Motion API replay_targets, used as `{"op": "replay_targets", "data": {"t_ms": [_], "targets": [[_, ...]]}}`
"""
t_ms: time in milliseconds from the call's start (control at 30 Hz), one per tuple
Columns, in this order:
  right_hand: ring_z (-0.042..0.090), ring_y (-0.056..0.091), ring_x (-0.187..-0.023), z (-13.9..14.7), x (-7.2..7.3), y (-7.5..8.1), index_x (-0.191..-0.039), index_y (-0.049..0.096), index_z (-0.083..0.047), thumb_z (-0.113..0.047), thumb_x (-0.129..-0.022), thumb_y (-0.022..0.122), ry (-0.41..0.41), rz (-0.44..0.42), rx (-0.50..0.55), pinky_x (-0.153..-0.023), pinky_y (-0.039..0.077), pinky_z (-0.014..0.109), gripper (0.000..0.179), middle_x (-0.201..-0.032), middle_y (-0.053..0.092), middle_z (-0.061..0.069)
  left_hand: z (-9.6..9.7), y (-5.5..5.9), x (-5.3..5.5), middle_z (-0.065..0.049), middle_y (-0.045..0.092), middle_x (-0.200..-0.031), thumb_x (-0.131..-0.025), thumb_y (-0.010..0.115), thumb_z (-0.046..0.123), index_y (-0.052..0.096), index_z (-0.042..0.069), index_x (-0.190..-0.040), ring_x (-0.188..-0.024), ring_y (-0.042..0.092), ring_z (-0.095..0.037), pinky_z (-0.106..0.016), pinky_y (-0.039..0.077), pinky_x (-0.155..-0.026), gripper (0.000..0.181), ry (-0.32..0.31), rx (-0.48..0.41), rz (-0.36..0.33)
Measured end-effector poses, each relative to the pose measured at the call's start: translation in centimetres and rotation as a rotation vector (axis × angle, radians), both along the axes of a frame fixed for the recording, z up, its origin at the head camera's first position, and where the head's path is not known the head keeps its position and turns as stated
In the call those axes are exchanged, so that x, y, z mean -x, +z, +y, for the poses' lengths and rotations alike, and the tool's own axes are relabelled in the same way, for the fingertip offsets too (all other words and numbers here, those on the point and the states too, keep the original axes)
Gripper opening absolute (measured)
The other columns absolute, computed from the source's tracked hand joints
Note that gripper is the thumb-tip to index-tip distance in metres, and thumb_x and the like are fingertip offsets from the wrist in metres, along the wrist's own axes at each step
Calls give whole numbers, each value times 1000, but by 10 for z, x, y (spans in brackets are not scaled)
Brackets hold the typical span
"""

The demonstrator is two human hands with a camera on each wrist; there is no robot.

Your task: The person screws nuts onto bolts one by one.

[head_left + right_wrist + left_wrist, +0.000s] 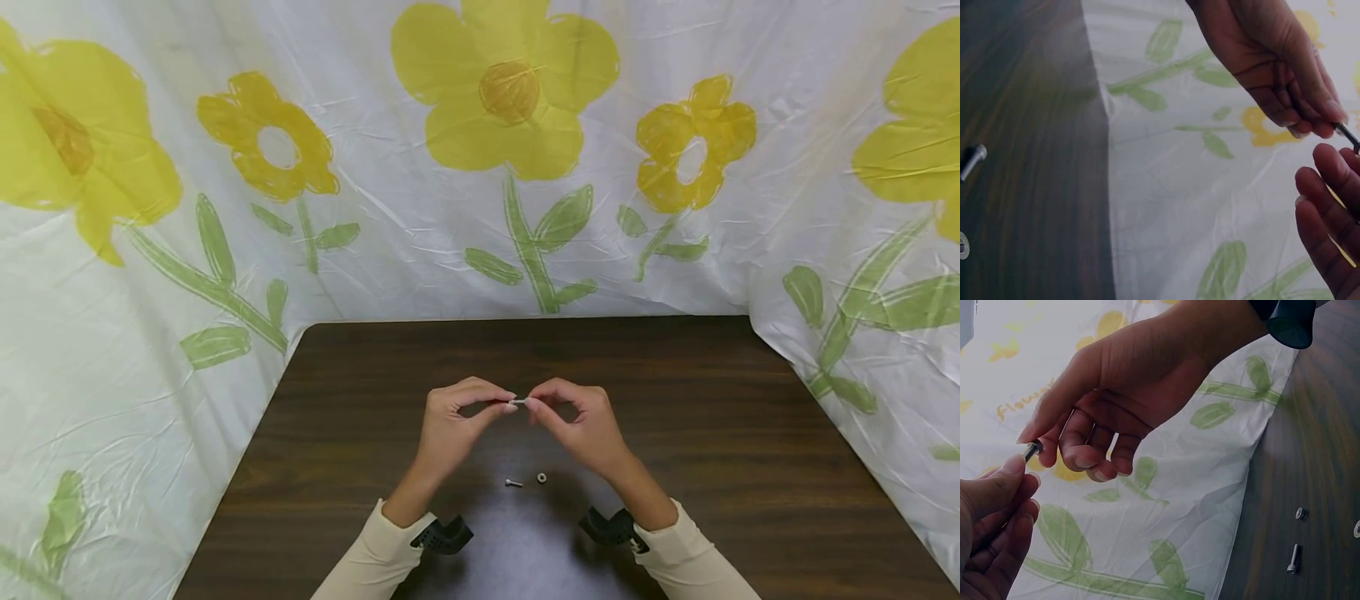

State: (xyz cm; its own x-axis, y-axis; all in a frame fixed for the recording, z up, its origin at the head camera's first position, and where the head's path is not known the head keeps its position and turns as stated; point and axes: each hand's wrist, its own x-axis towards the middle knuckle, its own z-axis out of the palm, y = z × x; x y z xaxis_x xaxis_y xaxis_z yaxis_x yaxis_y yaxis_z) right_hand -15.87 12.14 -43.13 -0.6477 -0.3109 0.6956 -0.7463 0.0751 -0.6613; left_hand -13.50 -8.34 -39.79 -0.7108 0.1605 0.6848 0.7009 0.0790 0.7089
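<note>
A small metal bolt [519, 402] is held level between both hands above the table. My left hand [457, 425] pinches one end of it between thumb and fingertips. The thumb and forefinger of my right hand [581, 421] pinch the opposite end. In the left wrist view the bolt [1030, 450] has a wider dark round end at the right fingertips; I cannot tell whether that is its head or a nut. The right wrist view shows its slim shank [1347, 134] coming out from the left fingertips.
Below the hands, a second bolt [513, 482] lies on the dark wooden table [337, 467] beside a small nut [542, 478]. The left wrist view also catches a round metal piece [1357, 529] at its edge. A white curtain [405, 267] with yellow flowers hangs behind the table and along its sides.
</note>
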Motion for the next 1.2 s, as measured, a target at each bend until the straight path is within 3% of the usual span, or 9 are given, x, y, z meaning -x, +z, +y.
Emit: {"op": "replay_targets", "data": {"t_ms": [267, 400, 500, 600, 667, 733, 833, 967, 1200], "targets": [[16, 61, -58, -2, -4, 1, -80, 68, -17, 8, -93, 66, -36, -21, -16, -55, 53, 28, 28, -68, 66, -6, 2, -2, 0, -14, 74, -81, -74, 81, -16, 77, -6, -86, -78, 70, -21, -30, 58, -74, 16, -26, -3, 30], [3, 47, -51, -4, -5, 1, -66, 63, -13, 14, -92, 60, -60, -38, -37, -48, 41, 20, 38, -59, 62, -1, 2, -14, 6, -13, 74, -81, -74, 81, -15, 77, -3, -86, -78, 70, -21, -29, 58, -75, 18, -32, -2, 29], [3, 42, -49, -5, -5, 1, -62, 60, -10, 16, -94, 57, -60, -58, -51, -46, 38, 20, 41, -55, 59, 3, 2, -24, 11, -11, 75, -82, -74, 82, -13, 78, 0, -87, -79, 70, -20, -28, 58, -76, 19, -33, -2, 30], [11, 53, -53, -3, -4, 2, -71, 62, -7, 16, -94, 57, -52, -78, -48, -53, 47, 23, 33, -61, 62, 4, 1, -29, 14, -8, 75, -84, -77, 83, -8, 79, 3, -90, -81, 70, -18, -30, 58, -77, 18, -29, -3, 30], [16, 62, -61, -1, -3, 4, -86, 65, -6, 13, -93, 62, -44, -77, -38, -61, 53, 25, 21, -71, 67, 6, 0, -31, 16, -6, 76, -85, -78, 83, -5, 80, 4, -90, -81, 71, -18, -30, 58, -77, 16, -27, -4, 31], [19, 67, -70, 1, -3, 6, -101, 66, -6, 12, -90, 69, -30, -64, -25, -67, 57, 28, 21, -82, 70, 8, -1, -32, 16, -5, 76, -86, -80, 83, -2, 80, 4, -91, -81, 71, -17, -29, 58, -77, 13, -23, -3, 29], [18, 70, -79, 5, -2, 8, -115, 66, -4, 11, -82, 78, -5, -20, -17, -70, 59, 30, 37, -93, 72, 11, -2, -31, 17, -4, 75, -86, -81, 83, 1, 80, 4, -91, -81, 71, -17, -28, 58, -76, 11, -17, -1, 26], [17, 71, -80, 7, 0, 7, -111, 72, -3, 14, -76, 81, 24, 42, 4, -70, 60, 29, 40, -94, 74, 13, -3, -30, 16, -4, 76, -86, -81, 83, 1, 80, 4, -91, -81, 71, -16, -27, 57, -76, 11, -6, 3, 12], [18, 71, -78, 6, 0, 8, -103, 76, -2, 23, -72, 78, 80, 100, 33, -66, 60, 28, 40, -93, 74, 12, 1, -2, -1, -15, 74, -82, -76, 81, -14, 77, -7, -87, -78, 70, -21, -28, 58, -74, 13, -2, -5, 11]]}}
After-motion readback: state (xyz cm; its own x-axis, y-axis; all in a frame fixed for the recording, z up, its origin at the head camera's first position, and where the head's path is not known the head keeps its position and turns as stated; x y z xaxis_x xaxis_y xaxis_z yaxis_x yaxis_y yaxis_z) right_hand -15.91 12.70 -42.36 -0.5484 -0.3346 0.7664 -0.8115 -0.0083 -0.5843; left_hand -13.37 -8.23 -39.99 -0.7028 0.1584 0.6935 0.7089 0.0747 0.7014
